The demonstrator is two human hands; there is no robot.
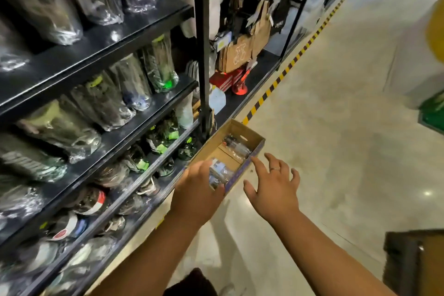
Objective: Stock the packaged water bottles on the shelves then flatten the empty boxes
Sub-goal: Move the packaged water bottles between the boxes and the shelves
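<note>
While most of the shelves (101, 55), which fill the view from 7 to 11 o'clock, already carry rows of plastic-wrapped bottles, the stocking is not finished. The cardboard box (258, 145) sits on the floor (336, 127) just below the middle of the view, hard against the foot of the shelving, and it is not yet empty.

The left hand (199, 185) reaches into the box's near end, its fingers curled around a packaged water bottle (217, 172), which sits at the box's 7 o'clock corner, level with the rim or just above it. At least one more wrapped bottle (236, 148) lies further in, toward 1 o'clock of the gripped one; blur and glare on the plastic make it unclear whether more are there.

The right hand (274, 185) hangs at 4 o'clock of the box with its fingers spread and holding nothing. Its forefinger points at the box's right wall, and I cannot tell whether it touches the cardboard.

My reading is that the task is well into its first half. The bottle in hand has to find a gap on a shelf, probably on the lower tiers at 8 o'clock, and whatever is left in the box must follow. Only then can this box be flattened; its walls stand upright, so that step is untouched.

A dark and brown shape (418, 262) at the 4 o'clock corner of the view may be another box, but too little of it shows to say.
</note>
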